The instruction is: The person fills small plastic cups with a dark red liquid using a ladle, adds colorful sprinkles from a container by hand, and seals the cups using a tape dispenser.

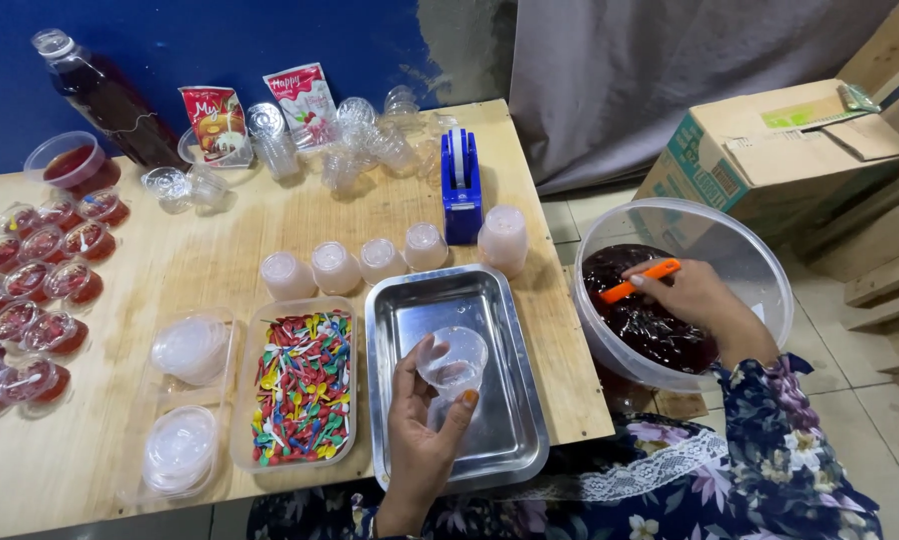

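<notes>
Small clear plastic cup (453,362), empty, tilted, held over the steel tray (510,440) near the worktop's (220,250) front edge. Left hand (422,430) rising from below, fingers (467,402) clamped round the cup's side, thumb on the near rim. Orange spoon handle (642,281) gripped in the right hand (695,298), fingers closed on it, spoon end down in dark red jelly (640,325) inside a large clear bowl (760,270), just off the worktop's right edge, over the lap. Floral sleeve (790,440) with lace trim along the right forearm.

Left of the tray, touching it: a clear tub of small spoons (303,385) in red, green, yellow and blue. Further left, two stacks of clear lids (185,400) in another clear tub. Behind the tray, a row of five upturned cup stacks (380,262), the rightmost tallest. Blue tape dispenser (461,190) just behind that row. Along the back edge: loose clear cups (360,140), two red-and-white sachets (260,110), a dark red bottle (105,95) lying slantwise, a tub of red liquid (70,165). At the far left, rows of filled, lidded jelly cups (40,290). On the floor to the right, a cardboard box (770,150) beside wooden planks (890,260).
</notes>
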